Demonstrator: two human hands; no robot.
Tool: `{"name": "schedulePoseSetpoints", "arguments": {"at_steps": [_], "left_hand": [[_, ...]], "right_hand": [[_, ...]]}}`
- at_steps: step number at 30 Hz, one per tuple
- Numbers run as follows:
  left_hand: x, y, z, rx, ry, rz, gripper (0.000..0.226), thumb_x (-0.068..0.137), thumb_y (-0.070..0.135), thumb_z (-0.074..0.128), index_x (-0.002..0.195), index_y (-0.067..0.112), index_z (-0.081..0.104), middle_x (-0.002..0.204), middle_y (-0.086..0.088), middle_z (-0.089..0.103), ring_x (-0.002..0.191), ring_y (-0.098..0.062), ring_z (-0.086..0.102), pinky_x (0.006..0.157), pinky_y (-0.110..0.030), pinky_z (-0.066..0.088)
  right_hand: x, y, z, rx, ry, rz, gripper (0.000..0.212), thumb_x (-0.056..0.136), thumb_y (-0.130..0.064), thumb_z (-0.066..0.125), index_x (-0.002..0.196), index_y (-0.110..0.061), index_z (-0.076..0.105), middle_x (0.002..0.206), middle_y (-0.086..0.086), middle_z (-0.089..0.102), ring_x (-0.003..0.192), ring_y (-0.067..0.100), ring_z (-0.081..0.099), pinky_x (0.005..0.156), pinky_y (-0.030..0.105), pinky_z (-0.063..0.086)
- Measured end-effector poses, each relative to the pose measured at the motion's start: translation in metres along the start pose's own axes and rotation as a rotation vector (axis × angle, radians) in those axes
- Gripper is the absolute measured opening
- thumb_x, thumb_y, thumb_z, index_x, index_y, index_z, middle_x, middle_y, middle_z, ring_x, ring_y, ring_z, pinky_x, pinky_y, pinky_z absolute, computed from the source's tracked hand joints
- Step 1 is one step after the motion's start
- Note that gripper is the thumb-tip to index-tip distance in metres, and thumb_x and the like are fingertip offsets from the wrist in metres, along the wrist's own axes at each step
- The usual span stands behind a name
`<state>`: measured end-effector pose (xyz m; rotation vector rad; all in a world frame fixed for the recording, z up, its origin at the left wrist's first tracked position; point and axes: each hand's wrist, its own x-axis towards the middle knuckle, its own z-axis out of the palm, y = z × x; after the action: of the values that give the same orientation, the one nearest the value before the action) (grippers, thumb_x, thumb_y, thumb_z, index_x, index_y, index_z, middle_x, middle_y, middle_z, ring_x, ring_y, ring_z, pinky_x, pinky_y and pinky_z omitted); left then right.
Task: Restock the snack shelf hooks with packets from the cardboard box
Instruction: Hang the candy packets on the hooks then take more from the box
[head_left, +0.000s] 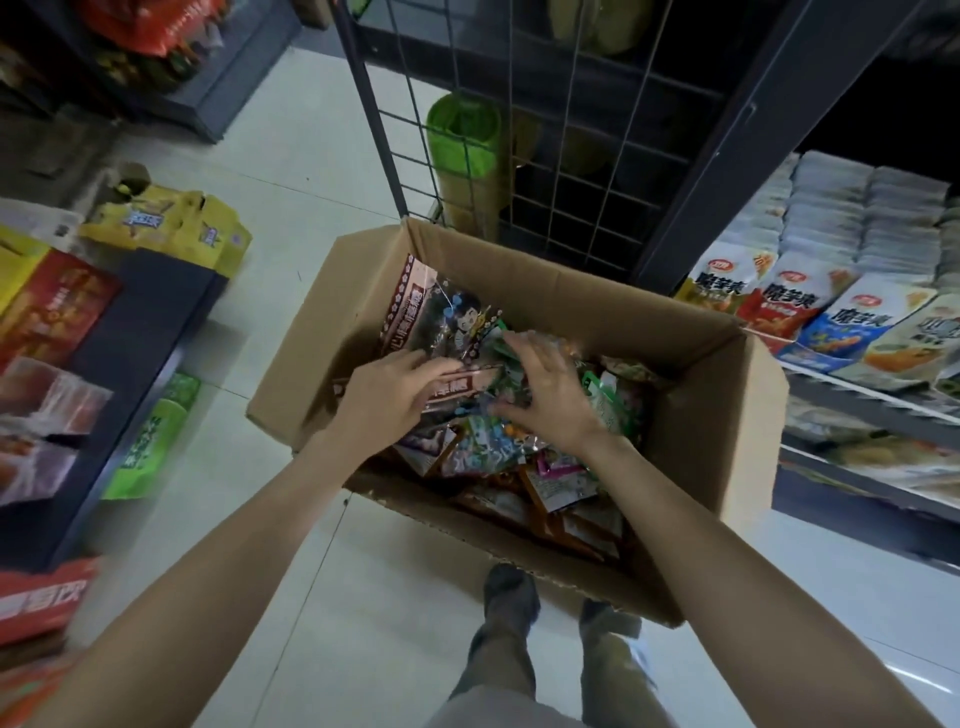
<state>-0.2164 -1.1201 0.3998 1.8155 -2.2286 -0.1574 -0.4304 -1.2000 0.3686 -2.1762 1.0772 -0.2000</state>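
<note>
The open cardboard box sits on the floor below the wire rack, full of packets. Your left hand pinches a maroon-edged packet; your right hand rests on the heap, fingers spread.

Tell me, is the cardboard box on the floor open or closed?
Open. The cardboard box has its flaps folded out, snack packets show inside, and both hands reach in.

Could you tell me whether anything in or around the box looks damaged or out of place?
The cardboard box has a ragged, torn near edge, and its packets lie in a jumbled heap. Nothing has spilled onto the floor.
</note>
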Motion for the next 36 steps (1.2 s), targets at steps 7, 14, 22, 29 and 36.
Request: {"name": "schedulePoseSetpoints", "arguments": {"at_steps": [7, 14, 22, 29, 36], "left_hand": [[0.019, 0.008, 0.001, -0.195, 0.111, -0.256, 0.033, 0.098, 0.030, 0.044, 0.121, 0.013, 0.061, 0.109, -0.006, 0.067, 0.097, -0.020, 0.064, 0.076, -0.036, 0.057], [0.053, 0.000, 0.034, 0.129, -0.125, -0.545, 0.076, 0.091, 0.024, 0.060, 0.150, 0.006, 0.015, 0.156, -0.022, 0.015, 0.136, -0.035, 0.032, 0.111, -0.043, 0.033], [0.089, -0.029, 0.046, 0.828, -0.460, -0.259, 0.088, 0.092, 0.053, 0.047, 0.150, 0.004, 0.002, 0.158, -0.020, 0.009, 0.146, -0.037, 0.005, 0.117, -0.044, 0.011], [0.093, -0.035, 0.037, 1.283, -0.630, 0.041, 0.082, 0.095, 0.054, 0.032, 0.150, 0.002, -0.001, 0.149, -0.023, 0.027, 0.137, -0.038, 0.027, 0.113, -0.044, 0.020], [0.102, -0.030, 0.023, 1.071, -0.734, -0.082, 0.105, 0.081, 0.066, 0.053, 0.151, 0.013, -0.006, 0.153, -0.016, 0.020, 0.141, -0.034, 0.015, 0.116, -0.047, 0.007]], "right_hand": [[-0.007, -0.005, 0.002, 0.264, 0.183, 0.191, 0.037, 0.096, -0.024, 0.056, 0.127, -0.003, 0.053, 0.098, 0.004, 0.071, 0.087, 0.020, 0.069, 0.073, 0.029, 0.054], [-0.037, 0.022, -0.012, 0.021, 0.357, 0.350, 0.039, 0.096, -0.023, 0.058, 0.124, 0.004, 0.057, 0.088, 0.010, 0.071, 0.075, 0.025, 0.068, 0.058, 0.025, 0.040], [-0.043, 0.023, -0.023, 0.000, 0.371, 0.289, 0.043, 0.095, -0.020, 0.059, 0.129, 0.004, 0.053, 0.096, 0.007, 0.073, 0.083, 0.026, 0.069, 0.070, 0.034, 0.053], [-0.048, 0.027, -0.022, -0.003, 0.382, 0.281, 0.042, 0.095, -0.023, 0.059, 0.126, 0.005, 0.055, 0.098, 0.007, 0.073, 0.085, 0.025, 0.070, 0.072, 0.037, 0.056], [-0.053, 0.027, -0.020, 0.041, 0.377, 0.298, 0.040, 0.095, -0.025, 0.058, 0.121, 0.005, 0.057, 0.100, 0.006, 0.073, 0.087, 0.021, 0.070, 0.073, 0.038, 0.058]]}}
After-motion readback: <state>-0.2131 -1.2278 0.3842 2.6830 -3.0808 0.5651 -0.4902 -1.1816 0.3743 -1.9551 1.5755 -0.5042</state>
